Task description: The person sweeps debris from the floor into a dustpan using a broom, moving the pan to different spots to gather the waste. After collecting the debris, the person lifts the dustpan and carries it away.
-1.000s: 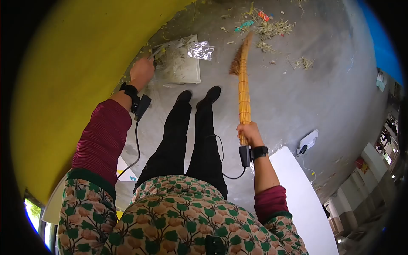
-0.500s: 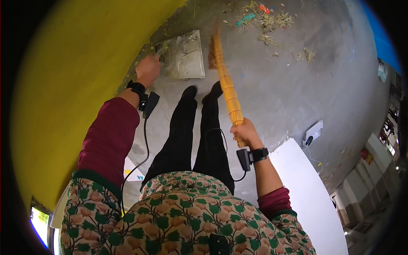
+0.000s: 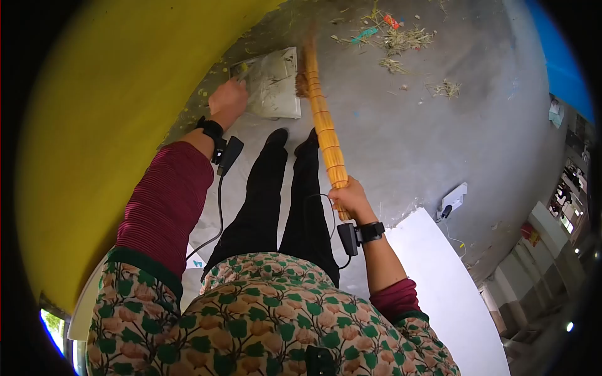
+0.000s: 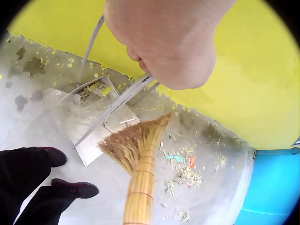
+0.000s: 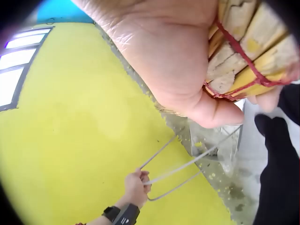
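Gripping the broom (image 3: 327, 135), your right hand (image 3: 351, 199) has its fingers curled; the bristles (image 3: 302, 81) have shifted left to the dustpan (image 3: 285, 94). Your left hand (image 3: 228, 98) curls round its handle (image 4: 117, 105); straw (image 3: 404, 41) lies farther off.

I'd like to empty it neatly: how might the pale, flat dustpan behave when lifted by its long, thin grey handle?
The pale, flat dustpan looks thin-walled, so it is probably light for its size and fairly stiff. Hung from its slender grey handle, it may swing or tip. The loose dry bits on it could slide off if tilted.
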